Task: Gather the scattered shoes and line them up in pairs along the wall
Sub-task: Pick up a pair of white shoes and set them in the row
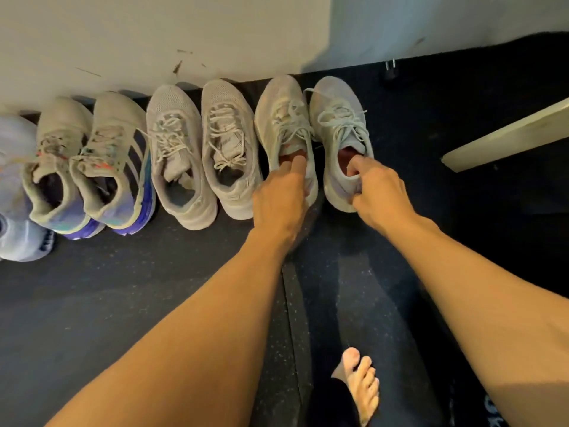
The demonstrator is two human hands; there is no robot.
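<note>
Several sneakers stand in a row, toes to the white wall. At the right end is a pale pair with red linings. My left hand grips the heel collar of the left shoe of that pair, with a finger inside the opening. My right hand pinches the heel collar of the right shoe, thumb inside. Left of them stand a grey mesh pair, then a pair with blue-purple soles, then a white shoe cut off by the frame edge.
The floor is dark speckled rubber matting with a seam running down the middle. A pale wooden plank lies slanted at the right. My bare foot stands at the bottom. A small metal leg stands near the wall corner.
</note>
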